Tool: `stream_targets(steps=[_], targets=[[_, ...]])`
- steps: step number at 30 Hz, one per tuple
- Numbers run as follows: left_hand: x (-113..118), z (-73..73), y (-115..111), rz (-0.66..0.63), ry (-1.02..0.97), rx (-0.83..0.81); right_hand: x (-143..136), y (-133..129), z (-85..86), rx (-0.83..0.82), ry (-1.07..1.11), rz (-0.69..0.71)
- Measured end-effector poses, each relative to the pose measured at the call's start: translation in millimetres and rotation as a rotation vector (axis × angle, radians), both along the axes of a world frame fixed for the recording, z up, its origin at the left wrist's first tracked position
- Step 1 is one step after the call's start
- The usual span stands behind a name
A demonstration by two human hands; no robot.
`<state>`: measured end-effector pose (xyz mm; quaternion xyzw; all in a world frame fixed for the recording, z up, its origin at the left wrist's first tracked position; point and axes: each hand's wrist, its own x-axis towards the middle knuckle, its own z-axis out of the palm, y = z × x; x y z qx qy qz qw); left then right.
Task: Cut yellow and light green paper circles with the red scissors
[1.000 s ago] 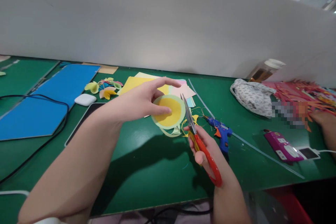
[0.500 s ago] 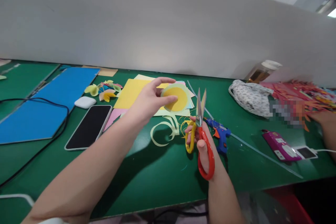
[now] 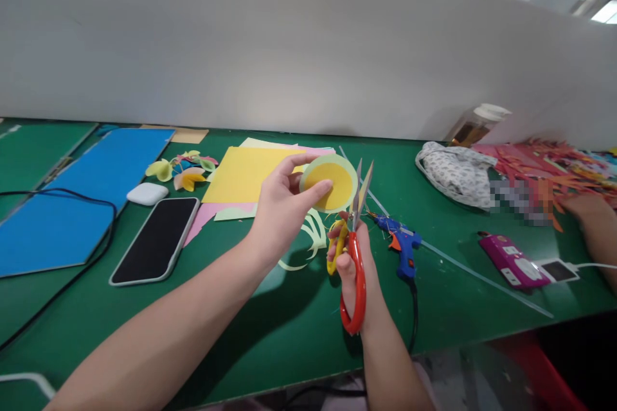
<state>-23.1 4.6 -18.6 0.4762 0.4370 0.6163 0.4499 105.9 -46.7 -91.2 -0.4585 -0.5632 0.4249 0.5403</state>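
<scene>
1. Firstly, a blue board (image 3: 81,199) lies at the left of the table (image 3: 231,347), under a black cable (image 3: 114,225).
2. A phone (image 3: 157,237) lies face up, with a white case (image 3: 147,193) and paper flowers (image 3: 180,168) behind it.
3. Yellow paper (image 3: 241,173) lies on other sheets in the middle.
4. The left hand (image 3: 294,196) pinches the paper disc (image 3: 340,186): thumb flat on the yellow face, the other fingers bent at and behind the rim. The disc is raised, tilted toward the camera.
5. The right hand (image 3: 351,257) grips the scissors (image 3: 355,231): thumb at the red handle, fingers curled around the yellow handle. The blades stand apart, points up, at the disc's right rim; contact cannot be told.
6. Pale paper strips (image 3: 315,231) lie below the disc.
7. A blue glue gun (image 3: 402,244) lies right of the scissors.
8. A patterned pouch (image 3: 456,176), a bottle (image 3: 475,125) and a purple device (image 3: 513,261) lie farther right.
9. Another person's hand (image 3: 581,205) rests at orange paper strips (image 3: 544,173); its finger spread cannot be told.
</scene>
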Motion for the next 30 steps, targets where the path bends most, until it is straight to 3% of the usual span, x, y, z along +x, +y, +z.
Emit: stream_targets(steps=[30], targets=[[0.9,-0.7,-3.7,0.003,0.042,0.022,3.6,-5.5,12.8,-0.059,-0.008,0.027]])
